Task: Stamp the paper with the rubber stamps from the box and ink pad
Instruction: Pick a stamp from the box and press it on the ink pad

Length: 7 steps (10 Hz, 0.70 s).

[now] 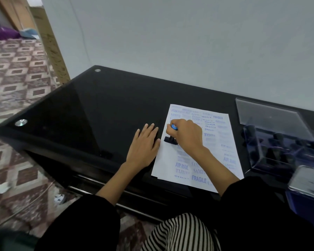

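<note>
Our right hand (186, 135) has its grip closed around a stamp (171, 137), fingers wrapped on the blue-topped handle, black base pressed flat on the paper (230, 142) near its left edge, about halfway up. Our left hand (145, 145) grips nothing: it lies open and flat, palm on the desk (83, 113) just left of the paper, fingertips at the paper's edge, likely pinning it.

Step in hand, as we judge it: making an impression. The paper is already crowded with blue marks: FRAGILE, SAMPLE, AIR MAIL. A bare strip remains along the left edge below the stamp.

Next move calls for a straight lift so the print does not smear, left hand holding the sheet down, then either re-inking or swapping stamps.

Containers, both right of the paper: a clear box (279, 151) with its lid propped open, holding several dark stamps standing upright; exact count unclear. Nearer us than the box, at the frame's right edge, a blue case with a raised lid (304, 192), probably the ink pad; blurred, contents not readable.
</note>
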Tool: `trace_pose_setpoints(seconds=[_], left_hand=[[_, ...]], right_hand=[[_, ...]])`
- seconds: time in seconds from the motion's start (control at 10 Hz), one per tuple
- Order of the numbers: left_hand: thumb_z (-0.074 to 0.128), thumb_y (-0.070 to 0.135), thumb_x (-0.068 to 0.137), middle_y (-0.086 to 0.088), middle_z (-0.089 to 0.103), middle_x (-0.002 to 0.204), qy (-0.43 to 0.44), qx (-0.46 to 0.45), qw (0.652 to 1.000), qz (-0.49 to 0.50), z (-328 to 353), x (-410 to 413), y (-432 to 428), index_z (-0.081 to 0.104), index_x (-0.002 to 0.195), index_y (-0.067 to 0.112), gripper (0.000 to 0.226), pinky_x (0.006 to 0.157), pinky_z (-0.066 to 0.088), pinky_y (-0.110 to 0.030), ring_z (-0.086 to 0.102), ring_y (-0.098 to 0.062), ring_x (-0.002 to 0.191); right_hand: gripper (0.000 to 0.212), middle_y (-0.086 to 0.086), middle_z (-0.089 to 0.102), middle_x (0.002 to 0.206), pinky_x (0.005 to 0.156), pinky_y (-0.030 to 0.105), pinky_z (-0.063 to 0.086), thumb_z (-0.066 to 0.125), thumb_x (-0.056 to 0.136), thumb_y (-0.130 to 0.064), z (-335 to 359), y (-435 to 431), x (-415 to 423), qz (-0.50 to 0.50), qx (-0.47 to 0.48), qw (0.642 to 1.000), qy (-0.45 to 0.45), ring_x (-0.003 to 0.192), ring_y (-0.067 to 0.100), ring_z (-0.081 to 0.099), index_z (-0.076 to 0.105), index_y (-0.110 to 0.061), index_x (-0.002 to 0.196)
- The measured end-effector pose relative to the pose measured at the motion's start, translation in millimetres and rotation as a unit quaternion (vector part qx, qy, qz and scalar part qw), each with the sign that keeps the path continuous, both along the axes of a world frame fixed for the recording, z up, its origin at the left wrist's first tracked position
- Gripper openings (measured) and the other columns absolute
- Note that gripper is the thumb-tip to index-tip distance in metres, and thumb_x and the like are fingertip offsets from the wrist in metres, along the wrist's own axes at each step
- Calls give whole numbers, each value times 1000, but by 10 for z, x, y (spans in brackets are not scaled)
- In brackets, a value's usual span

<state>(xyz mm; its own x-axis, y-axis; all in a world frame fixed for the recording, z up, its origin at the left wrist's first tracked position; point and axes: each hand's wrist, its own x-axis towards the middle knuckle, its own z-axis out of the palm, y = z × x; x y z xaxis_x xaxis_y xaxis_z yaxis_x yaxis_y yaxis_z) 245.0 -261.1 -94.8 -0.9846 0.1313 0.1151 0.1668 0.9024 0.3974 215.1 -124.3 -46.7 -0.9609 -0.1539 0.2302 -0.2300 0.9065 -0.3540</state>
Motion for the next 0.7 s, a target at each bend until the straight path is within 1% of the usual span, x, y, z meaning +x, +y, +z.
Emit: trace_pose_setpoints(seconds=[0.1,0.2,0.3,0.4,0.5,0.7], left_hand=[[26,31,102,0,13,158,5,-6,1000,-1,7,9,0,19,148,14,50,119,0,-32,2,-14,147],[26,31,101,0,13,158,6,-15,1000,-1,3,12,2,19,148,14,50,119,1,-32,2,-14,147],[25,31,101,0,12,158,4,-25,1000,0,4,12,14,17,148,14,50,119,1,-33,2,-15,147],[24,31,102,-1,11,158,4,-38,999,-2,1,18,20,16,149,14,50,119,1,-34,1,-15,147],[24,30,102,-2,11,158,9,-46,999,-2,0,24,22,16,149,14,51,119,2,-35,2,-16,147],[23,30,102,-2,11,158,6,-54,998,-1,6,28,32,15,149,13,51,119,2,-35,2,-17,147]], right_hand=[[38,2,38,53,49,25,25,44,91,-22,-17,-8,-4,-7,12,1000,-12,52,15,32,32,-16,55],[40,-3,32,50,45,24,19,41,92,-20,-40,-28,-2,-5,19,1000,-20,47,12,26,24,-22,56],[30,-3,33,51,46,24,21,38,95,-22,-88,-27,36,4,11,1000,0,47,12,27,32,-19,66],[22,-4,34,52,45,24,22,37,97,-22,-145,-39,124,16,5,999,29,44,11,25,36,-15,76],[22,-7,27,48,42,23,17,38,97,-21,-179,-55,200,13,0,999,52,42,10,21,35,-14,76],[20,-8,24,48,43,24,17,39,96,-18,-175,-61,210,10,11,998,53,43,9,18,35,-14,76]])
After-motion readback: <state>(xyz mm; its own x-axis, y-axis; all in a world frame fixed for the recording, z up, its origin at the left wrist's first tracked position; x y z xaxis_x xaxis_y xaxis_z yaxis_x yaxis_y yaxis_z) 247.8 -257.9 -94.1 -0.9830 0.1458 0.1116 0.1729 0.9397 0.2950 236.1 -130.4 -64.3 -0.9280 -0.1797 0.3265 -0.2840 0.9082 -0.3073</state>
